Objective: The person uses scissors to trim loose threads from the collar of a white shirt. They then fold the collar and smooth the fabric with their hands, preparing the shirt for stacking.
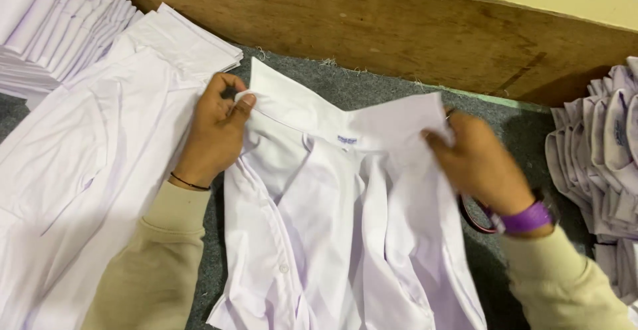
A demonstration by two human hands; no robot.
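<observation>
A white collared shirt (332,223) lies open, front up, on a grey carpeted surface (372,87). My left hand (216,130) pinches the left end of its collar between thumb and fingers. At the right end of the collar, my right hand (478,164) grips the fabric, a purple band on its wrist. The collar (345,114) is stretched flat between both hands. A small label sits at the inner neck. Both arms wear beige sleeves.
More white shirts (80,164) lie spread flat at the left, with a folded stack (60,24) at the top left. A pile of bunched white garments (605,150) stands at the right. A brown wooden board (399,31) runs along the back.
</observation>
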